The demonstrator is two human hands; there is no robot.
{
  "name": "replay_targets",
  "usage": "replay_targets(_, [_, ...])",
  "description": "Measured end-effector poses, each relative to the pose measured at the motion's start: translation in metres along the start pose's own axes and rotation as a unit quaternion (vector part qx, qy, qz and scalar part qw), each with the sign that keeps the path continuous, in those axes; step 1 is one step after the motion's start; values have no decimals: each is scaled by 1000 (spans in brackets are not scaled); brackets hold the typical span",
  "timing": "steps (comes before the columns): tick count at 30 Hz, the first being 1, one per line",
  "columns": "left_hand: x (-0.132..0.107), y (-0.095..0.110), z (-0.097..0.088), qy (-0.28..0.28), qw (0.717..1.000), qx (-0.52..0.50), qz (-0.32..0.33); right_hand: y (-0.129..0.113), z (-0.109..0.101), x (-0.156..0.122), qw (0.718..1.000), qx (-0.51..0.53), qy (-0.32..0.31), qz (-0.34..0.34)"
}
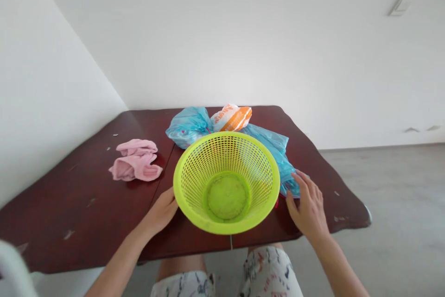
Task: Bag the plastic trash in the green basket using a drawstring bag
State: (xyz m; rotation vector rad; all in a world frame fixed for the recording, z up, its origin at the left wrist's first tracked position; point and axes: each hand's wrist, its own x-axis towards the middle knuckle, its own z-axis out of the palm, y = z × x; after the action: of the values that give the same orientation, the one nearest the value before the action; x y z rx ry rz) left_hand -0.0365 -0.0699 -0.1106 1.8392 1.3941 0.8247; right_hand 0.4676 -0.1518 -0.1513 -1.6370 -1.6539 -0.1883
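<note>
White wall (pixel 52 79) at 9. Chipped dark-red wood table (pixel 69 204); pink cloth (pixel 135 160) at 10. Left hand (pixel 160 213) against lime plastic colander (pixel 225 183), centre, grip hidden. Orange-white bag (pixel 231 118) at 12. Blue plastic bag (pixel 274 148) at 1, right hand (pixel 308 206) open just beside it. Grey floor (pixel 392 195) at 3.
</note>
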Motion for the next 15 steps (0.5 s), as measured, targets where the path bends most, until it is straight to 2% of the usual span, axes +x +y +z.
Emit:
replay_targets(3, [-37, -9, 4, -5, 1000, 3, -25, 25, 34, 49, 996, -12, -78, 41])
replay_targets(6, [-44, -11, 6, 35, 999, 9, -36, 40, 54, 62, 986, 91, -76, 120])
replay_targets(10, [-34, -10, 11, 53, 997, 48, -34, 49, 49, 57, 971, 153, -1, 184])
replay_targets(15, [-24, -13, 20, 62, 991, 116, -18, 44, 32, 58, 936, 166, 163, 263])
